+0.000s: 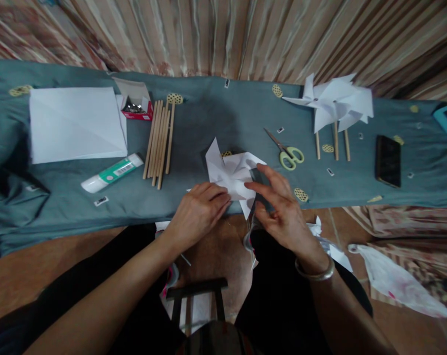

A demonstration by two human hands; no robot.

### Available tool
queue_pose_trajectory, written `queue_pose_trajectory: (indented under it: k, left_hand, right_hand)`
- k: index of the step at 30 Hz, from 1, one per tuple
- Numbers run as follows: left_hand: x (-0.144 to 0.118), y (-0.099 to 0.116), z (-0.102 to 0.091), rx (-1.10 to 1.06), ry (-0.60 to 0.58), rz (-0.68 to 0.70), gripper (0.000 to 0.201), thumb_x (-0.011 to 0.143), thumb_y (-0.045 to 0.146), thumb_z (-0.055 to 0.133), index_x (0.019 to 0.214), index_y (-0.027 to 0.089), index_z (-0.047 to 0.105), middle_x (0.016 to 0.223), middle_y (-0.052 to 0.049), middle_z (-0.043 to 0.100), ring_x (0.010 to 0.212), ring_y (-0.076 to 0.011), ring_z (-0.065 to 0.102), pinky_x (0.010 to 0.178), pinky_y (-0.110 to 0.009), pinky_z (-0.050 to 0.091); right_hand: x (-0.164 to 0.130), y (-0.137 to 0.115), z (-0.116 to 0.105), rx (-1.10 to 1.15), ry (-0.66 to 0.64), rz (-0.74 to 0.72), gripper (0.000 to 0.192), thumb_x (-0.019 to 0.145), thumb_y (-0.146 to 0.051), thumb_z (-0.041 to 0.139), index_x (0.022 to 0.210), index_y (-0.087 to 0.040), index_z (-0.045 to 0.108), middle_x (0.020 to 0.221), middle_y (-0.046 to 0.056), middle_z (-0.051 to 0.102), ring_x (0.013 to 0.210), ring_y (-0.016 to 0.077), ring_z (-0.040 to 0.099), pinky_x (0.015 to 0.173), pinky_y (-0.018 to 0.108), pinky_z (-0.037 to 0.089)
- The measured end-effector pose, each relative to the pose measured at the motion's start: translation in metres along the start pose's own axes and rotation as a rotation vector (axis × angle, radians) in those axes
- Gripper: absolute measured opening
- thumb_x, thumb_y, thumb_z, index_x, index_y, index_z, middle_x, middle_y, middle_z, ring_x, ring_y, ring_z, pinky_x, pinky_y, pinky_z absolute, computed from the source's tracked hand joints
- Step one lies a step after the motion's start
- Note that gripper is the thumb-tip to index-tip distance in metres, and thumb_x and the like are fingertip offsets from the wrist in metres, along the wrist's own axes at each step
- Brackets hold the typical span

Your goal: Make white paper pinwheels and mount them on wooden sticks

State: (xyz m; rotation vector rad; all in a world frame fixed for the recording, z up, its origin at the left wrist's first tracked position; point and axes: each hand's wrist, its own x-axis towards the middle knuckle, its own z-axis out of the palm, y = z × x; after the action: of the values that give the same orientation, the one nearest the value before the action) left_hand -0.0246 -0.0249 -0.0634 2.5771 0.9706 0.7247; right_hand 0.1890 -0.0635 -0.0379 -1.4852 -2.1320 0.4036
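A white paper pinwheel (232,172) with folded blades lies at the front edge of the cloth-covered table, no stick visible on it. My left hand (201,209) is closed on its lower left part, fingers pinched together over the paper. At its right side my right hand (277,204) has its fingers spread, the fingertips at or very near the right blades; whether they press on the paper is hard to see. Green-handled scissors (290,157) lie just beyond the right hand, blades pointing away to the left.
Several wooden sticks (156,143) lie left of centre beside a red box of metal pins (137,109). A glue tube (112,172) and white paper sheets (75,125) are farther left. Pinwheels on sticks (336,103) and a phone (388,161) occupy the right.
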Motion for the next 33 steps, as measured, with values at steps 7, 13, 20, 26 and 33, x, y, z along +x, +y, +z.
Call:
queue_pose_trajectory:
  k: [7,13,20,26,33]
  left_hand:
    - [0.004,-0.002,0.000,-0.068,-0.018,-0.090,0.022,0.095,0.024,0.050,0.098,0.013,0.069,0.095,-0.009,0.071,0.088,-0.0188,0.064,0.078,-0.033,0.055]
    - [0.009,-0.004,0.001,-0.091,-0.029,-0.128,0.023,0.096,0.026,0.048,0.097,0.014,0.068,0.094,-0.008,0.071,0.087,-0.0191,0.065,0.078,-0.033,0.055]
    - [0.008,-0.001,0.001,-0.093,0.016,-0.155,0.024,0.093,0.023,0.054,0.115,0.014,0.059,0.100,-0.008,0.068,0.090,-0.0185,0.067,0.079,-0.032,0.056]
    - [0.001,0.000,0.002,-0.058,0.057,-0.069,0.021,0.093,0.016,0.051,0.111,0.013,0.061,0.105,-0.010,0.067,0.094,-0.0174,0.066,0.081,-0.031,0.058]
    - [0.001,-0.004,0.005,-0.034,0.082,-0.040,0.016,0.090,0.012,0.055,0.101,0.008,0.066,0.097,-0.012,0.068,0.088,-0.0189,0.067,0.077,-0.032,0.059]
  right_hand:
    - [0.006,-0.002,0.005,0.093,0.070,0.078,0.021,0.087,-0.030,0.062,0.108,-0.026,0.065,0.148,0.006,0.044,0.138,0.0289,0.041,0.111,0.055,0.037]
    - [0.013,-0.005,0.014,0.122,0.109,0.110,0.011,0.090,-0.028,0.057,0.095,-0.026,0.067,0.143,0.004,0.050,0.136,0.0259,0.043,0.111,0.053,0.038]
    - [0.020,-0.006,0.024,0.070,0.177,0.120,0.011,0.089,-0.025,0.057,0.092,-0.024,0.068,0.143,0.005,0.049,0.137,0.0263,0.040,0.114,0.051,0.036]
    - [0.025,-0.008,0.033,-0.011,0.186,0.091,0.012,0.089,-0.022,0.056,0.092,-0.026,0.067,0.144,0.003,0.047,0.138,0.0259,0.038,0.115,0.049,0.036]
    - [0.028,-0.009,0.030,-0.041,0.198,0.098,0.021,0.092,-0.024,0.052,0.108,-0.024,0.066,0.140,0.007,0.052,0.133,0.0269,0.046,0.111,0.050,0.041]
